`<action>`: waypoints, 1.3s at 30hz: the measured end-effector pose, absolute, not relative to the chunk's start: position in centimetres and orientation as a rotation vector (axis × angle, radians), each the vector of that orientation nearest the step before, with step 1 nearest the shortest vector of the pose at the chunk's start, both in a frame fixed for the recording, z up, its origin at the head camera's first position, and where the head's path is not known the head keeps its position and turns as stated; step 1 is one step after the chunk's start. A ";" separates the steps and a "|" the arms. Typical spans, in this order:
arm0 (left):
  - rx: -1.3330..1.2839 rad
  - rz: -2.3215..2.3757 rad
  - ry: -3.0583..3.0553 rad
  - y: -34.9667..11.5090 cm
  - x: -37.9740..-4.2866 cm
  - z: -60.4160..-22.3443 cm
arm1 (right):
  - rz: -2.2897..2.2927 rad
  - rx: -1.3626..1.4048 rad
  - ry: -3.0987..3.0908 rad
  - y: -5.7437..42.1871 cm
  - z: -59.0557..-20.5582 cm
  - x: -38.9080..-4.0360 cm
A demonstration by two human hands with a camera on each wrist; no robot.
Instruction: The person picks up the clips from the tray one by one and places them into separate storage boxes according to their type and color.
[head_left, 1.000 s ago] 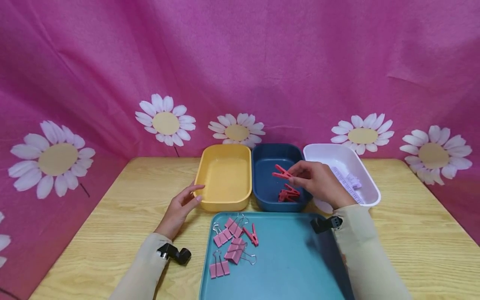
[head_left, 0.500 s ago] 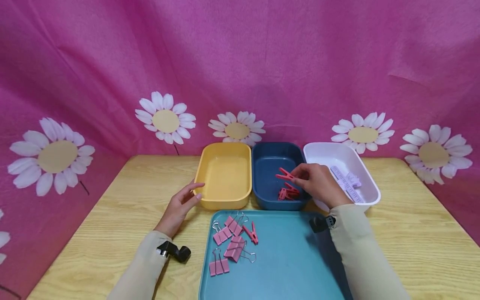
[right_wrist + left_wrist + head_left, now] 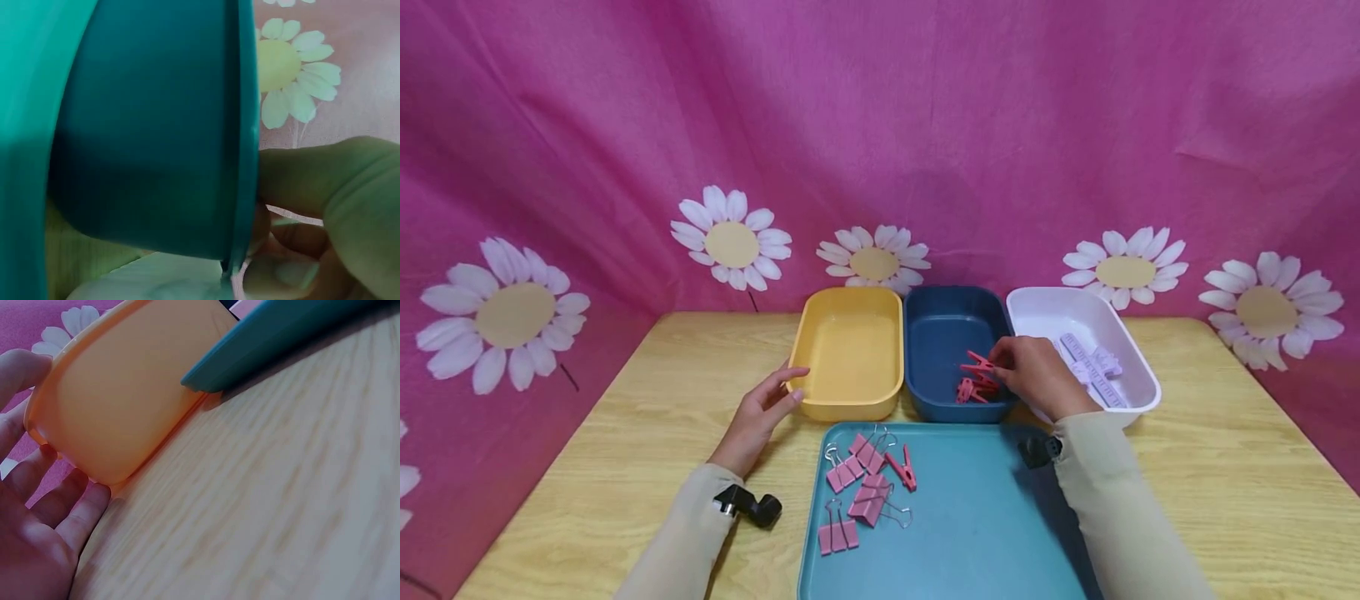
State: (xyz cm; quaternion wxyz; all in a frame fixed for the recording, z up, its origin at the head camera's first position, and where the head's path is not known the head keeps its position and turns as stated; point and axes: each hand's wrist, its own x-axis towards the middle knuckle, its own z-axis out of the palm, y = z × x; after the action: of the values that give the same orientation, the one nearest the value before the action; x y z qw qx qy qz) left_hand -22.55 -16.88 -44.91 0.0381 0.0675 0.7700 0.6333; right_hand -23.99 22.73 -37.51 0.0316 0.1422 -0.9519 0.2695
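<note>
Over oblong navy plastic bin (image 3: 958, 412), right grip (image 3: 1037, 373) pinches red plastic clothespin (image 3: 983, 364); wide left grip (image 3: 758, 417) touches oblong yellow bin (image 3: 850, 410).

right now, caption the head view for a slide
Right hand holds red clip at navy bin; left hand touches yellow bin.

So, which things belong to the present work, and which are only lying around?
Likely in the work: right hand, held red peg, navy bin, left hand, yellow bin, tray, pink binder clips, white bin.

Probably surroundings: flowered cloth, wooden table.
</note>
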 end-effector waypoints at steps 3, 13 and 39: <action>0.207 1.941 2.358 -16.9 -22.5 -45.2 | 0.789 0.440 -2.955 22.6 -37.6 -23.8; 0.214 1.945 2.355 -16.9 -22.4 -45.4 | 0.791 0.547 -2.998 21.1 -37.6 -23.4; 0.207 1.941 2.348 -16.6 -22.0 -44.0 | 0.825 0.677 -2.939 20.3 -38.4 -23.5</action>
State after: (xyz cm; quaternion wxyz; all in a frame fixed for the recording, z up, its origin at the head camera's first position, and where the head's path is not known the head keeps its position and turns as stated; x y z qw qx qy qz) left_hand -21.99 -16.62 -44.00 0.0441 0.0677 0.7681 0.6352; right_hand -23.52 20.33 -38.40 0.0074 0.2164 -0.9400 0.2637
